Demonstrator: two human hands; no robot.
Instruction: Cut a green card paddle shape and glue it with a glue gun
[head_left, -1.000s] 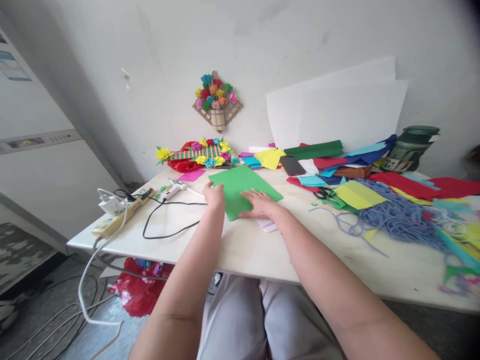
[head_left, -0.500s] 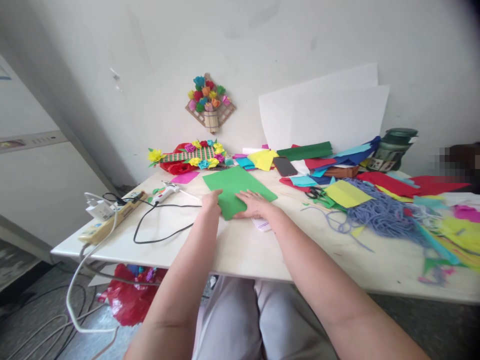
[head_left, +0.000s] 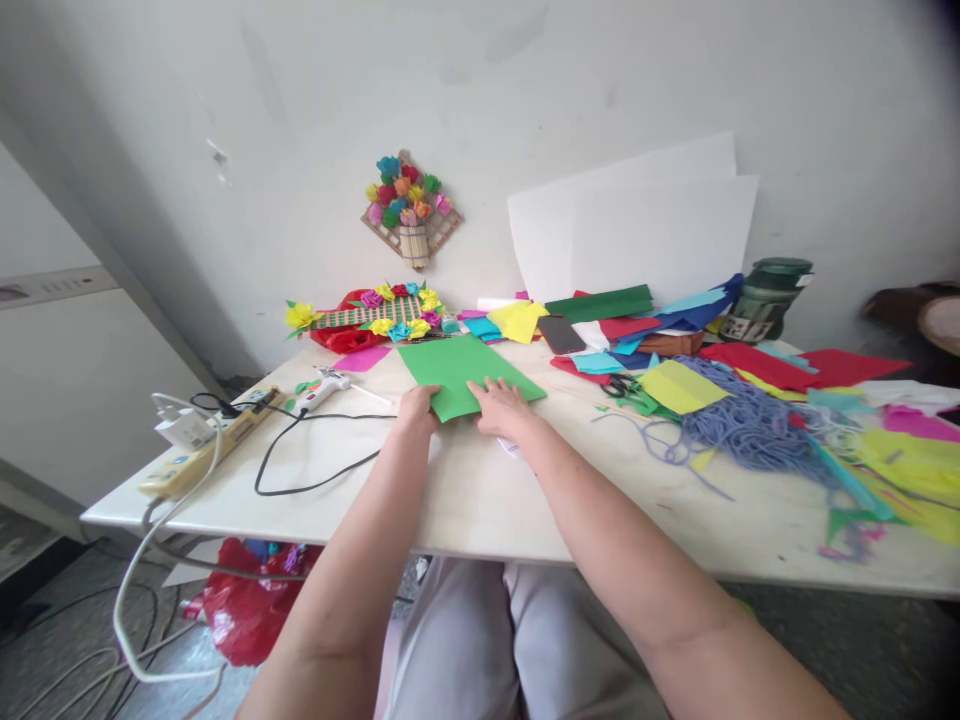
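A green sheet of paper (head_left: pixel 457 365) lies on the white table in front of me. At its near left edge, my left hand (head_left: pixel 418 411) is closed on the paper, the thumb side turned towards the sheet. My right hand (head_left: pixel 504 408) rests on the near right part, its fingers stretched out and apart over the surface. Between the two hands the near edge bends slightly. A small white item with purple marks (head_left: pixel 508 447) shows partly beneath my right hand. To the left lies a white glue gun (head_left: pixel 324 390) with a black cord.
A power strip (head_left: pixel 217 440) with plugs lies on the left. Behind stands a flower-decorated guitar shape (head_left: pixel 375 315). Rightwards are a phone (head_left: pixel 561 334), scissors (head_left: pixel 619 386), yellow paper (head_left: pixel 684 386), blue-grey yarn (head_left: pixel 750 430), coloured sheets and a green jar (head_left: pixel 770 298).
The green paper's near edge has drawn back a little from me, and its near corner looks less pointed. Both hands stay at that edge. The whole view has shifted slightly.
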